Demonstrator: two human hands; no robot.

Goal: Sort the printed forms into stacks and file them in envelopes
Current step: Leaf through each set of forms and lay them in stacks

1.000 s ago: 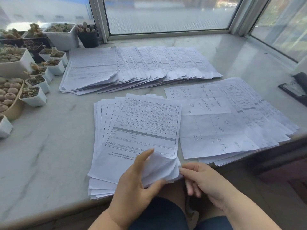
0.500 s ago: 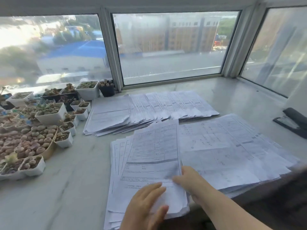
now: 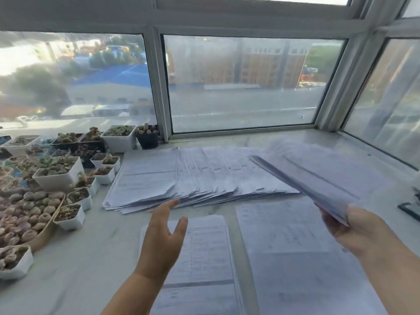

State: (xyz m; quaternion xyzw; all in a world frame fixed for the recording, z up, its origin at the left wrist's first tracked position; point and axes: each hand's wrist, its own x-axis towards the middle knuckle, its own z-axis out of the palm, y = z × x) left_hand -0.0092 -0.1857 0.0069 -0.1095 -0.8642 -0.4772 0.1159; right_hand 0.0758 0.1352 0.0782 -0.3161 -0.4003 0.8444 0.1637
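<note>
My right hand (image 3: pixel 356 228) grips the near corner of a lifted bundle of printed forms (image 3: pixel 318 176), held in the air and blurred, slanting up toward the far left. My left hand (image 3: pixel 163 237) hovers open, fingers spread, above the near stack of forms (image 3: pixel 204 264). A fanned row of forms (image 3: pixel 193 176) lies across the back of the sill. Another spread of forms (image 3: pixel 291 258) lies flat under my right forearm.
Several white pots of succulents (image 3: pixel 59 173) crowd the left side of the marble sill (image 3: pixel 91 264). A black stapler (image 3: pixel 411 210) sits at the right edge. Window panes and frames (image 3: pixel 159 87) close off the back and right.
My right hand has lifted a bundle of forms off the near stack and swung it up to the right. My left hand came off the papers and opened. The view tilted upward.
</note>
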